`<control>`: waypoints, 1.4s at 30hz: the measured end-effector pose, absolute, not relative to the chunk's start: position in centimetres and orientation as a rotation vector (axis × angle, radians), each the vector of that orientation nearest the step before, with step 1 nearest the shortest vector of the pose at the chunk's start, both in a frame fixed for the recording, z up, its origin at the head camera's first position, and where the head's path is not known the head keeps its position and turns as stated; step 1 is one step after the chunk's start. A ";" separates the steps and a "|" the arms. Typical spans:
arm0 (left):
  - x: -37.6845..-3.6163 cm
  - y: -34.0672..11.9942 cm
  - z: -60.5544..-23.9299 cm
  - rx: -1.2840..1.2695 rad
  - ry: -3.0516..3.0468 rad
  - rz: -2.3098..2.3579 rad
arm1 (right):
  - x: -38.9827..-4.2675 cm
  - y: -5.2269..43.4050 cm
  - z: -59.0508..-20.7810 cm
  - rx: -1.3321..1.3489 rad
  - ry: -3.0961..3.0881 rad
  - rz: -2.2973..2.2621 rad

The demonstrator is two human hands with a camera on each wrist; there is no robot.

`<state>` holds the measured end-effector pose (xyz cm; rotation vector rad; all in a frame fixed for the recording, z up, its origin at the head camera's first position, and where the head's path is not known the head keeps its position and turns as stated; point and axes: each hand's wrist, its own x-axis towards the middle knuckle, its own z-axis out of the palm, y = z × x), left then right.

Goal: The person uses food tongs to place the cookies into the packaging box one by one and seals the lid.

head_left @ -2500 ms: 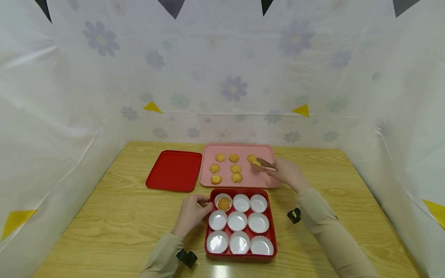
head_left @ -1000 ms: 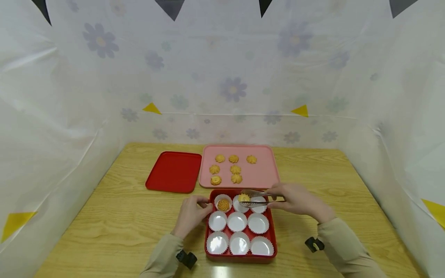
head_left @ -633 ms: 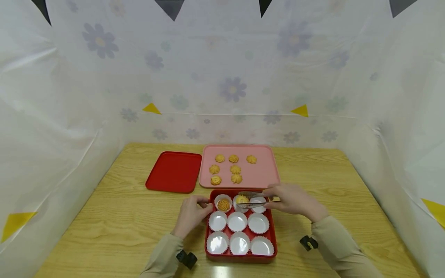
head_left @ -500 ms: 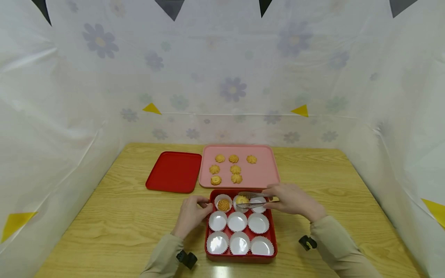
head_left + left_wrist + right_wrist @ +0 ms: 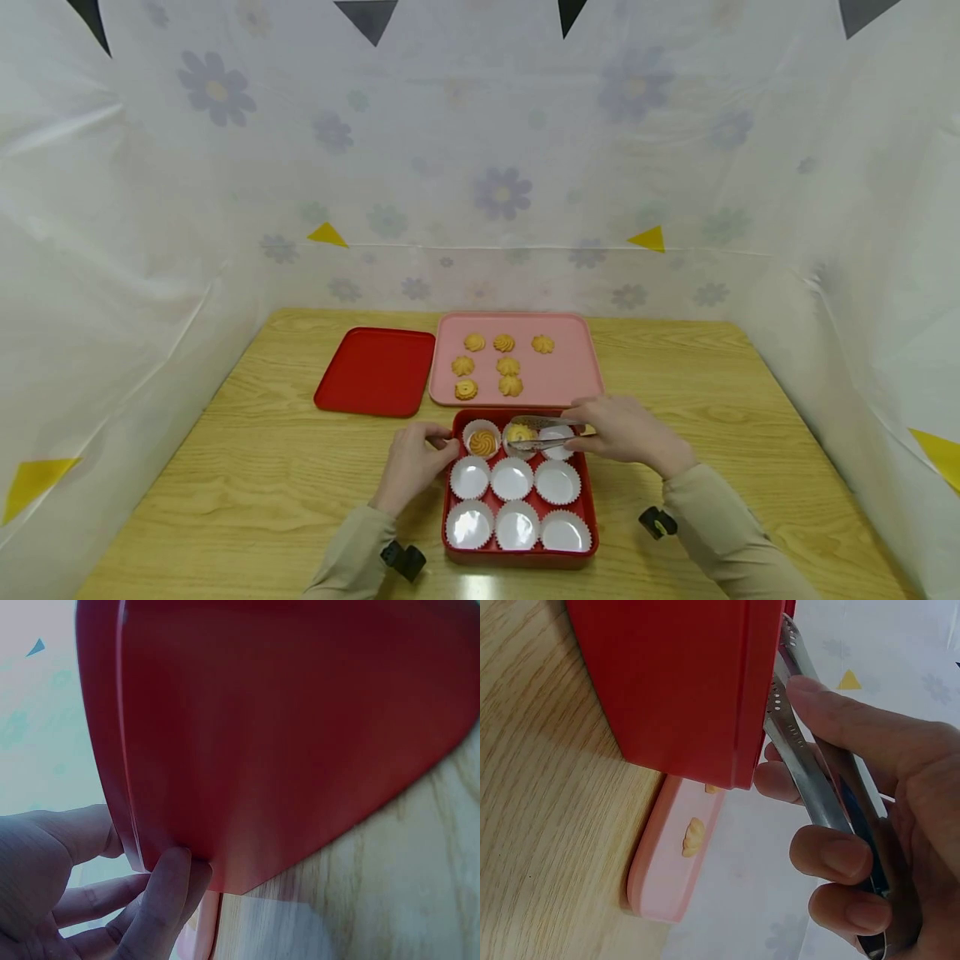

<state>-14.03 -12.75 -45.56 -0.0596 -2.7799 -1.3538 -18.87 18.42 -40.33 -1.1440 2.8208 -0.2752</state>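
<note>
My right hand (image 5: 626, 433) grips metal tongs (image 5: 810, 776) over the back row of the red box (image 5: 587, 508). The perforated tips reach over its rim and stand on either side of a yellow piped cookie (image 5: 519, 433) at the back middle paper cup. Whether the tips still touch the cookie I cannot tell. A browner swirl cookie (image 5: 483, 442) sits in the back left cup. With thumb and fingers, my left hand (image 5: 417, 463) holds the box's left wall near the back corner; in the left wrist view the fingers (image 5: 169, 892) press its outer side.
White paper cups (image 5: 512, 479) fill the other places of the box. Behind it lies a pink tray (image 5: 566, 379) with several piped cookies (image 5: 508, 366). A flat red lid (image 5: 377, 371) lies left of the tray on the wooden table (image 5: 300, 475). A patterned sheet stands behind.
My right hand has carried the yellow cookie in the tongs from the pink tray to the back middle cup. Lately it shifted slightly left, and the tips look wider apart. My left hand stayed.
</note>
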 end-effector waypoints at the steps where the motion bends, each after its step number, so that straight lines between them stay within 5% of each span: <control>1: -14.0 -12.7 -45.6 -0.059 -2.779 -1.354 | -18.9 18.4 -40.3 -1.141 2.821 -0.274; 13: -14.0 -12.7 -45.5 -0.061 -2.774 -1.348 | -18.6 18.8 -40.3 -1.076 2.811 -0.370; 27: -13.9 -12.7 -45.5 -0.068 -2.767 -1.348 | -20.1 20.9 -43.3 -0.699 2.686 -1.185; 42: -13.9 -12.7 -45.5 -0.057 -2.775 -1.341 | -22.3 20.5 -43.6 -0.318 2.898 -0.999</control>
